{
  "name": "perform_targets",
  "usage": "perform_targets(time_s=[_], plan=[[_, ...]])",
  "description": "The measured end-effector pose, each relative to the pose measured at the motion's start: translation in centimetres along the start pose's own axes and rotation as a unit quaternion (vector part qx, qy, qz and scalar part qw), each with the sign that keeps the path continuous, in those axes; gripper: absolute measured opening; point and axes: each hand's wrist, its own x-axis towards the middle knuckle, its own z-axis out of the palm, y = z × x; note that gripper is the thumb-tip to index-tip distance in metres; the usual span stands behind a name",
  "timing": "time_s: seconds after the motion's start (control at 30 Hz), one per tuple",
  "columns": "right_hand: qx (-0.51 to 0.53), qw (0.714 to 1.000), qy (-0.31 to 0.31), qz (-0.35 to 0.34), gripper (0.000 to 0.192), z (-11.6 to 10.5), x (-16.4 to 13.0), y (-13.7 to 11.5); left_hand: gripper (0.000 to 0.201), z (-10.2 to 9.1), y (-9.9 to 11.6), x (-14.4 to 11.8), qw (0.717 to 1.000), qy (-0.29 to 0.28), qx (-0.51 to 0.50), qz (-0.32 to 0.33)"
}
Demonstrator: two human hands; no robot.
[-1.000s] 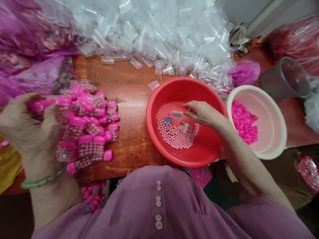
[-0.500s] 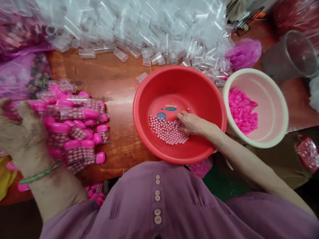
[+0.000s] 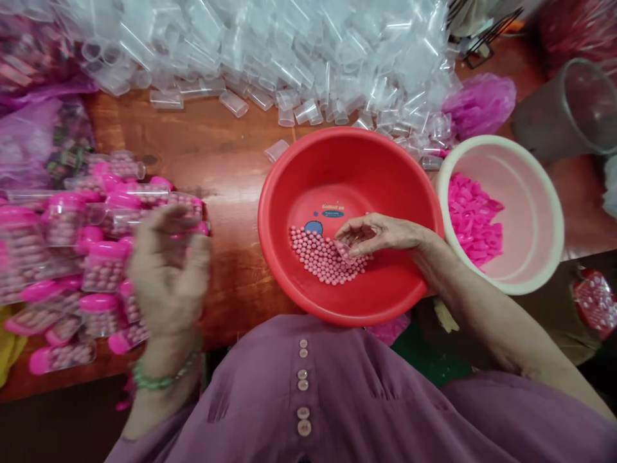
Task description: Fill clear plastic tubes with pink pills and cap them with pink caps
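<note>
Nearest the worktop's front edge, toward its left end, the left hand (image 3: pixel 166 273) hangs loosely open and empty, fingers spread, just above a heap of filled vials (image 3: pixel 72 270): clear plastic tubes packed with pale pink beads and closed with glossy magenta caps. Right of it, near the middle of the front edge, sits a smooth red plastic basin (image 3: pixel 385 173). The right hand (image 3: pixel 380 233) reaches into it, fingertips pinched on a small clear vial (image 3: pixel 348 247) whose mouth is pushed into the pink beads (image 3: pixel 322 257) pooled on the basin floor. That vial looks very light, thin-walled, stiff yet likely crushable, and probably slick, so a gentle grip round its middle with thumb and forefinger seems best. The beads are tiny, round and hard-looking, and would likely roll and scatter easily. Farther right, a cream-rimmed bowl (image 3: pixel 544 193) holds loose magenta caps (image 3: pixel 470 215), small and glossy. Along the back edge lies a great drift of empty vials (image 3: pixel 270 51), transparent and faintly cloudy. A grey translucent cup (image 3: pixel 573 109) stands toward the back right corner.
</note>
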Motion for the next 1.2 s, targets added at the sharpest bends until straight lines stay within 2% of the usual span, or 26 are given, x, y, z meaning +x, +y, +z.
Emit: perform_targets(time_s=[0.1, 0.17, 0.2, 0.27, 0.37, 0.47, 0.53, 0.63, 0.8, 1.0, 1.07, 1.13, 1.2], plan=[[-0.013, 1.000, 0.018, -0.005, 0.049, -0.7, 0.0, 0.1, 0.063, 5.1, -0.9, -1.6, 0.995, -0.067, -0.053, -0.052], [-0.082, 0.993, 0.081, -0.025, 0.048, -1.2, 0.1, 0.2, 0.059, 7.1, -1.5, -1.8, 0.981, -0.115, -0.104, -0.120], [-0.149, 0.980, 0.128, -0.033, 0.046, -1.5, 0.1, 0.3, 0.057, 7.7, -1.7, -1.8, 0.971, -0.130, -0.129, -0.152], [-0.313, 0.926, 0.211, -0.034, 0.041, -2.1, 0.2, 0.4, 0.054, 8.5, -1.9, -1.6, 0.956, -0.136, -0.171, -0.198], [-0.492, 0.835, 0.247, 0.002, 0.036, -2.6, 0.4, 0.7, 0.057, 8.8, -1.7, -1.7, 0.954, -0.107, -0.186, -0.210], [-0.564, 0.787, 0.242, 0.051, 0.032, -2.7, 0.7, 1.1, 0.056, 8.9, -0.8, -2.2, 0.960, -0.092, -0.173, -0.199], [-0.578, 0.779, 0.231, 0.069, 0.030, -2.5, 0.8, 1.5, 0.055, 8.9, 0.0, -2.6, 0.963, -0.084, -0.166, -0.194], [-0.560, 0.799, 0.207, 0.077, 0.029, -1.9, 0.4, 2.5, 0.055, 9.3, 1.1, -2.8, 0.964, -0.077, -0.169, -0.192], [-0.494, 0.855, 0.143, 0.067, 0.030, -0.2, -0.9, 3.9, 0.048, 10.4, 2.2, -2.4, 0.967, -0.082, -0.177, -0.163], [-0.388, 0.918, 0.069, 0.031, 0.023, 3.1, -0.6, 2.7, 0.034, 11.1, 3.0, -2.0, 0.966, -0.079, -0.203, -0.141], [-0.297, 0.953, 0.052, 0.029, 0.023, 4.0, 0.1, 2.3, 0.031, 11.0, 3.0, -2.0, 0.968, -0.084, -0.193, -0.134], [-0.134, 0.990, 0.007, 0.039, 0.029, 4.5, 0.9, 2.2, 0.032, 10.8, 2.7, -2.0, 0.972, -0.092, -0.171, -0.131], [0.042, 0.996, -0.061, 0.045, 0.036, 4.7, 1.6, 2.2, 0.035, 10.5, 1.9, -1.7, 0.976, -0.096, -0.151, -0.126]])
